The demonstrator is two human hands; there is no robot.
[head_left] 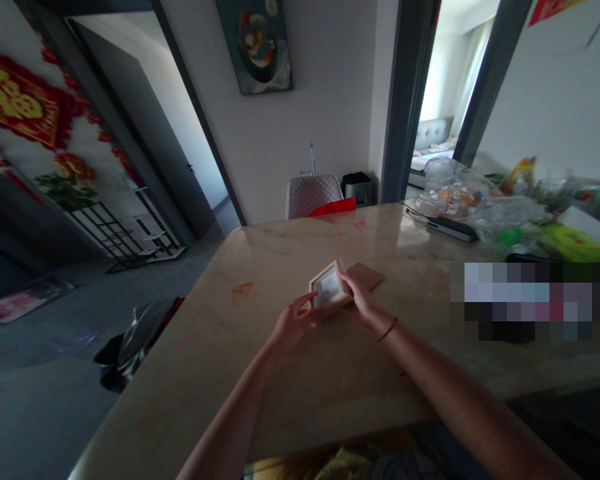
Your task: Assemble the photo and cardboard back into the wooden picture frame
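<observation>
While my left hand [291, 325] and right hand [359, 298] grip the small light wooden picture frame [329, 289] tilted above the beige marble surface [260, 373], mid-surface, the brown backing board [366, 275] lies just behind; fitting it needs careful alignment.

No legible text, labels or numbers anywhere

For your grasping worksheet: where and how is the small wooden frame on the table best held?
Grip the small wooden frame by its two opposite side edges, coming from left and right, as the left hand and right hand do. It stands tilted on the table, leaving those edges exposed.
</observation>
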